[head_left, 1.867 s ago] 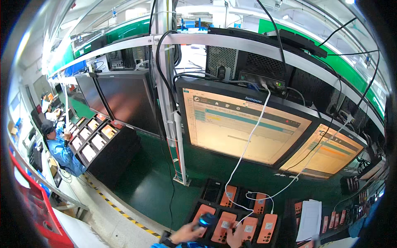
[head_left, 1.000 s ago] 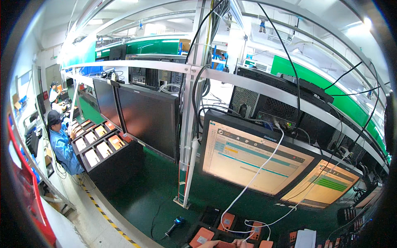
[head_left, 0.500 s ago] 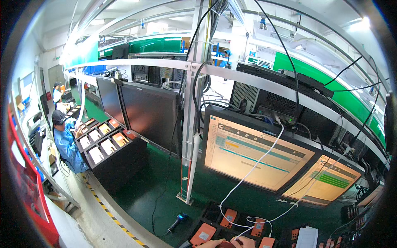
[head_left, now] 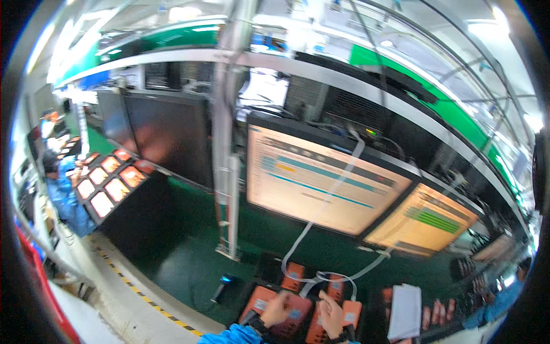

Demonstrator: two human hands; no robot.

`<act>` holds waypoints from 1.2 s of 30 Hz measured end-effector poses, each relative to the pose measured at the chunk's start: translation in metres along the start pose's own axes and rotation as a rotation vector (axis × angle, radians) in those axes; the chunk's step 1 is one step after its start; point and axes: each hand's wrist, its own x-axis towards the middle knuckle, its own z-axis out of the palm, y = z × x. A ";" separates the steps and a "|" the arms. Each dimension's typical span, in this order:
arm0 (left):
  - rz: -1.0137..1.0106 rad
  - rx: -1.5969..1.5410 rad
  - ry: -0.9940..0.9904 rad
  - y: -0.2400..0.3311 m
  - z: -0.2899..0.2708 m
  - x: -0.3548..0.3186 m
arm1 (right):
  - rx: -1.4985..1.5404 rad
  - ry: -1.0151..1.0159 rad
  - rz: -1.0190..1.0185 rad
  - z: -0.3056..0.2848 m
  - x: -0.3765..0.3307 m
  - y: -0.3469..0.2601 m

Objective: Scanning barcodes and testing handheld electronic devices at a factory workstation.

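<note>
An orange smartphone (head_left: pixel 294 316) lies between the left hand (head_left: pixel 276 311) and right hand (head_left: pixel 331 317), nearest the left fingers; neither hand's grip can be determined.

Bright ceiling lights (head_left: pixel 487 27) glare over a motion-blurred view, bent toward its dark rim.

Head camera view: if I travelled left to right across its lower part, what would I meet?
Red panel, yellow-and-black striped line, handheld device with a blue light, the person's left hand, the person's right hand, white sheets of paper, another person's blue clothing.
</note>
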 end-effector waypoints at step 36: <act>0.124 0.623 0.191 0.019 0.009 -0.029 | -0.761 0.514 -0.137 -0.097 -0.055 0.100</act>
